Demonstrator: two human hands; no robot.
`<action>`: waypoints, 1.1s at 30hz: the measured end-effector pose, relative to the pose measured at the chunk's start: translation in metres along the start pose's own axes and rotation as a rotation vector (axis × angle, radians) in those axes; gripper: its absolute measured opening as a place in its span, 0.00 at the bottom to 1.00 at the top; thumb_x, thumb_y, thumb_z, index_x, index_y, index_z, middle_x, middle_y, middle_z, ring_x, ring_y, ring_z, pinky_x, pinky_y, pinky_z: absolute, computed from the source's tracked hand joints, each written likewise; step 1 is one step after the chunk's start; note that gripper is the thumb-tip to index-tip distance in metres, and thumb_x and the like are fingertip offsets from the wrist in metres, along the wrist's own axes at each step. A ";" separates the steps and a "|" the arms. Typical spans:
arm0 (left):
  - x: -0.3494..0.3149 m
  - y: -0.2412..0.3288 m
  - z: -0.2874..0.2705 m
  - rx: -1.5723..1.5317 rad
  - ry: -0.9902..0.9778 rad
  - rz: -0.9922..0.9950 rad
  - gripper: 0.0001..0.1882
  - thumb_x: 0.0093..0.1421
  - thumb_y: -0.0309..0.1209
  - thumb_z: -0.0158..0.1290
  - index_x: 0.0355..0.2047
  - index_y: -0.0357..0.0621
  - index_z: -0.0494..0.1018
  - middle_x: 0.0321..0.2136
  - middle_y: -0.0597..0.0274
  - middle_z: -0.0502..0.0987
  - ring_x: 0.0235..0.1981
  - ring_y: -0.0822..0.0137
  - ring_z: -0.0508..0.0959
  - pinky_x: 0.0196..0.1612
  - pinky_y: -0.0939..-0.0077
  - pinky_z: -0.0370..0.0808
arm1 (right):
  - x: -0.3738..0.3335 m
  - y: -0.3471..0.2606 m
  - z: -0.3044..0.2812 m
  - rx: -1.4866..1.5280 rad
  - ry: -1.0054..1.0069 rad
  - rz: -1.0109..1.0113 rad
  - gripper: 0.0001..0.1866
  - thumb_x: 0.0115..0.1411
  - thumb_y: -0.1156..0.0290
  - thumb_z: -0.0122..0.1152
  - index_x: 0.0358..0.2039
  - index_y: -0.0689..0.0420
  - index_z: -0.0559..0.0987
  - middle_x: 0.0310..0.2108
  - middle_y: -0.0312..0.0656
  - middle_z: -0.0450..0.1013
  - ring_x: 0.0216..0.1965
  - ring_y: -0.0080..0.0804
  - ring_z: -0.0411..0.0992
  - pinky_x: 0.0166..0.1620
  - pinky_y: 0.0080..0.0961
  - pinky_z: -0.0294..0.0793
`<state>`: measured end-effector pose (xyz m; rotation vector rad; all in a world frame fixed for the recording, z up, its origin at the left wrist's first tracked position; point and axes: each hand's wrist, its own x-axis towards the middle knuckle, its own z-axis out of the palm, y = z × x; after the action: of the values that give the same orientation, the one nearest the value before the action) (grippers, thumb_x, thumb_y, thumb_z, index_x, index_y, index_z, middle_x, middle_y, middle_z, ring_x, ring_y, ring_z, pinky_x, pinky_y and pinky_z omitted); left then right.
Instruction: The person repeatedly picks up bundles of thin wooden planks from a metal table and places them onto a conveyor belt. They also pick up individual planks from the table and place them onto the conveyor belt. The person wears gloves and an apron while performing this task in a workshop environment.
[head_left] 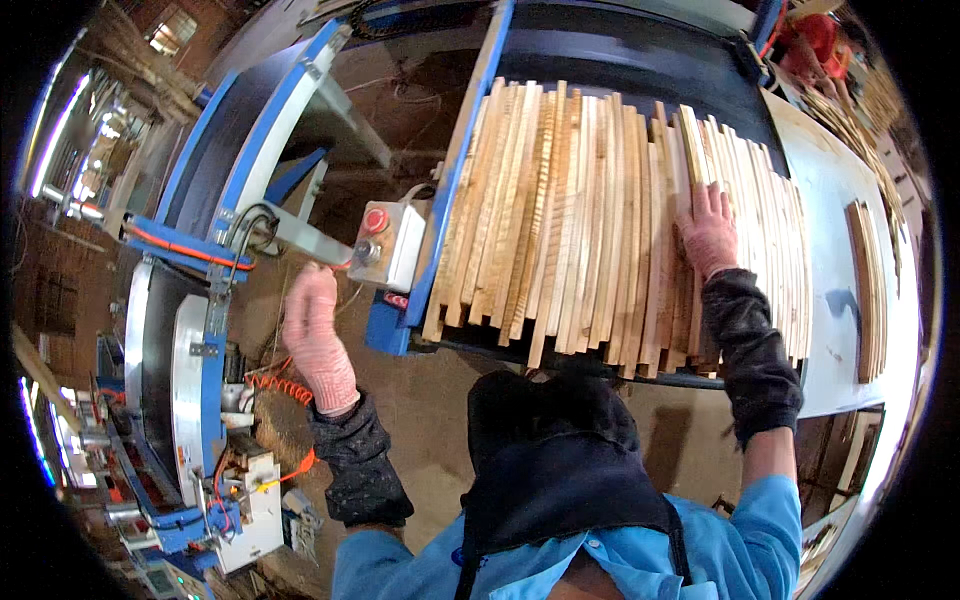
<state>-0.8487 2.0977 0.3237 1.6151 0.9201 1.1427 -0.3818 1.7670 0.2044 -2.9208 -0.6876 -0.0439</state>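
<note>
Many narrow light-wood strips [560, 210] lie side by side on a dark conveyor belt [640, 62], their near ends uneven. My right hand [708, 228], in a pinkish glove, rests on the strips right of the middle, fingers stretched out over them. My left hand [318, 335], gloved alike, is held up left of the belt beside a white control box [390, 246] with a red push button [376, 219]. Its fingers are loosely bent and nothing shows in them. Whether its fingertips touch the box is unclear.
A blue rail [462, 165] borders the belt on the left. On the pale side table [835, 270] at right lie a few darker strips [868, 292]. Another blue-framed conveyor [232, 165] stands at left, with a coiled orange air hose [280, 386] below it.
</note>
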 end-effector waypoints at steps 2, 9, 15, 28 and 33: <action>-0.011 -0.035 -0.024 0.313 -0.073 -0.039 0.18 0.73 0.34 0.58 0.57 0.36 0.81 0.54 0.58 0.84 0.55 0.65 0.82 0.59 0.66 0.78 | -0.010 -0.027 0.002 -0.148 -0.064 0.039 0.39 0.78 0.41 0.42 0.80 0.51 0.57 0.80 0.61 0.50 0.82 0.56 0.47 0.81 0.52 0.45; -0.020 -0.090 0.010 0.884 -0.255 -0.075 0.26 0.63 0.50 0.63 0.41 0.34 0.81 0.43 0.36 0.81 0.48 0.36 0.79 0.52 0.42 0.74 | -0.020 -0.008 0.020 0.004 0.061 -0.178 0.40 0.76 0.44 0.48 0.77 0.60 0.61 0.78 0.64 0.54 0.79 0.64 0.51 0.81 0.52 0.47; -0.026 -0.082 0.035 0.879 -0.097 -0.120 0.25 0.63 0.45 0.65 0.48 0.32 0.81 0.44 0.41 0.82 0.49 0.41 0.80 0.56 0.48 0.75 | -0.033 -0.015 -0.010 -0.094 -0.147 -0.074 0.45 0.79 0.36 0.32 0.81 0.59 0.55 0.83 0.54 0.42 0.84 0.51 0.36 0.83 0.45 0.32; -0.080 -0.050 0.059 0.120 0.066 -0.091 0.13 0.67 0.27 0.63 0.49 0.35 0.79 0.34 0.68 0.77 0.32 0.76 0.71 0.37 0.80 0.70 | -0.073 0.160 -0.048 0.336 0.137 0.097 0.41 0.71 0.48 0.59 0.77 0.57 0.63 0.77 0.54 0.61 0.79 0.51 0.56 0.79 0.43 0.54; -0.102 -0.037 0.158 0.014 -0.071 -0.044 0.09 0.72 0.37 0.60 0.37 0.47 0.75 0.26 0.73 0.71 0.26 0.77 0.68 0.30 0.79 0.65 | -0.092 0.305 -0.059 0.375 0.098 0.494 0.36 0.73 0.52 0.59 0.75 0.58 0.68 0.63 0.56 0.77 0.64 0.50 0.75 0.68 0.40 0.73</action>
<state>-0.7292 1.9739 0.2391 1.6289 0.9149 1.0441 -0.3278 1.4479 0.2172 -2.6145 0.0512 -0.0038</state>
